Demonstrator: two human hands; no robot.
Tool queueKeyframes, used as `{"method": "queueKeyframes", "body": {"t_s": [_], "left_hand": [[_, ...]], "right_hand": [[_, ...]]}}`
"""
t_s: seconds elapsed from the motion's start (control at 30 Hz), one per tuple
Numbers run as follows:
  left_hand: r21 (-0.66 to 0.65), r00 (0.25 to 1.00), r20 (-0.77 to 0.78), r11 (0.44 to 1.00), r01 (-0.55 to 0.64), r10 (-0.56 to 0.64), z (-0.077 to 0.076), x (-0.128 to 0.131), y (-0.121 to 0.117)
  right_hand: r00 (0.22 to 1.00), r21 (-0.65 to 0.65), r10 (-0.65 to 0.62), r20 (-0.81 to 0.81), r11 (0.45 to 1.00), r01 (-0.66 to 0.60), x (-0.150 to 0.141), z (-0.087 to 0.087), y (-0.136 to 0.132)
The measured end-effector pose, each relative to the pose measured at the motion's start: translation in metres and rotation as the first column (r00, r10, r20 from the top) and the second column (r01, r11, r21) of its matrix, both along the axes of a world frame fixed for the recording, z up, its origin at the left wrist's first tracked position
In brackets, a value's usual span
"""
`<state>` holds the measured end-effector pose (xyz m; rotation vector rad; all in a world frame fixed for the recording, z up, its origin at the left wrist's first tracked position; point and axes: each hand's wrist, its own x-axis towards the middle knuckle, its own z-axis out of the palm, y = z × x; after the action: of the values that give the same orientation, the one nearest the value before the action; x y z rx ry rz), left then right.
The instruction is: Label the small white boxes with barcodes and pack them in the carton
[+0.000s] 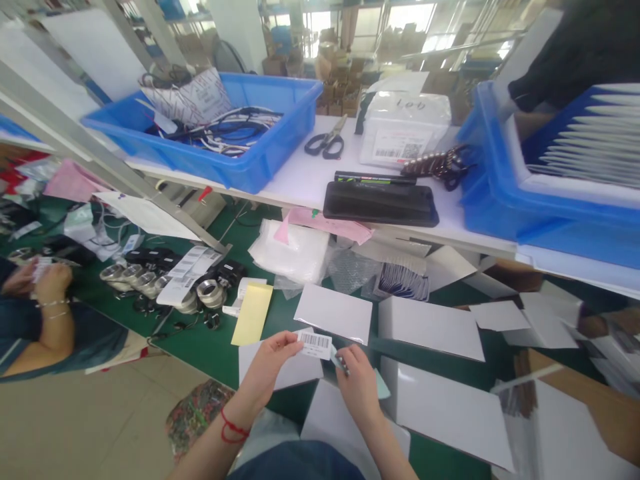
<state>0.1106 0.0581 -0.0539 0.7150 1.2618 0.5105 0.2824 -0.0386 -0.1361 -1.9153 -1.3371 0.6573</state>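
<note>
1. Reaching in from the near side, two bare forearms angle toward each other over a green table (210, 347); a red cord bracelet (234, 428) circles the left wrist.
2. The left hand (276, 353), palm turned inward, pinches the left end of a white barcode label (315, 345) between thumb and fingertips. The label is held up at the near middle of the scene, its printed side facing the camera.
3. The right hand (357, 380), back upward, has its fingers curled closed on a pale green sheet (383, 387), just beside the label's right end. A small dark item shows at its fingertips, too blurred to identify.
4. Around the hands lie flat white boxes (433, 327), several to the right. Left of them are a yellow paper (253, 313), strips of printed labels (187, 275) and a row of round metallic parts (210, 293).
5. Beyond, a raised white shelf (300, 175) carries a blue bin of cables (260, 175) at left, then scissors (327, 143), a black phone-like slab (381, 203), a clear bag with a label (406, 130), and a blue bin of white sleeves (565, 223) at right.
6. At far left, another person's hands (53, 280) hold something small and white. The far background is a bright, blurred room with shelving and brown cartons (343, 93).
</note>
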Motion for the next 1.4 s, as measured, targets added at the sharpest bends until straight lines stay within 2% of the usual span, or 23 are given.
{"method": "queueKeyframes", "body": {"t_s": [0.1, 0.17, 0.2, 0.27, 0.33, 0.4, 0.5, 0.7, 0.93, 1.13, 1.4], "left_hand": [[0.049, 1.0, -0.009, 0.998, 0.03, -0.03, -0.005, 0.003, 0.006], [0.069, 0.998, -0.012, 0.996, 0.057, -0.056, -0.01, 0.006, 0.012], [0.079, 0.997, -0.018, 0.994, 0.074, -0.073, -0.013, 0.008, 0.015], [0.12, 0.994, -0.052, 0.987, 0.105, -0.1, -0.02, 0.014, 0.02], [0.18, 0.987, -0.101, 0.974, 0.14, -0.124, -0.026, 0.022, 0.024], [0.235, 0.978, -0.143, 0.955, 0.184, -0.153, -0.032, 0.029, 0.029], [0.264, 0.966, -0.169, 0.935, 0.235, -0.195, -0.039, 0.037, 0.037], [0.256, 0.963, -0.152, 0.933, 0.254, -0.221, -0.053, 0.043, 0.049], [0.258, 0.96, -0.138, 0.927, 0.272, -0.243, -0.069, 0.045, 0.053], [0.322, 0.927, -0.271, 0.883, 0.341, -0.259, -0.081, 0.047, 0.061], [0.405, 0.854, -0.473, 0.808, 0.428, -0.215, -0.087, 0.061, 0.074]], "right_hand": [[0.964, -0.104, 0.179, -0.198, 0.974, -0.202, -0.001, 0.004, -0.002], [0.877, -0.106, 0.177, -0.447, 0.963, -0.248, 0.001, 0.009, 0.0], [0.817, -0.103, 0.111, -0.566, 0.974, -0.204, 0.002, 0.011, 0.003], [0.681, -0.134, -0.101, -0.725, 0.991, 0.004, 0.006, 0.014, 0.012], [0.57, -0.178, -0.263, -0.778, 0.963, 0.2, 0.01, 0.014, 0.022], [0.528, -0.196, -0.33, -0.782, 0.936, 0.293, 0.012, 0.013, 0.031], [0.535, -0.212, -0.367, -0.761, 0.92, 0.33, 0.014, 0.01, 0.041], [0.563, -0.237, -0.454, -0.69, 0.877, 0.418, 0.015, 0.0, 0.051], [0.618, -0.23, -0.458, -0.638, 0.88, 0.415, 0.015, -0.013, 0.055], [0.705, -0.202, -0.457, -0.542, 0.885, 0.419, 0.015, -0.016, 0.06], [0.769, -0.195, -0.499, -0.399, 0.866, 0.461, 0.015, -0.032, 0.08]]}}
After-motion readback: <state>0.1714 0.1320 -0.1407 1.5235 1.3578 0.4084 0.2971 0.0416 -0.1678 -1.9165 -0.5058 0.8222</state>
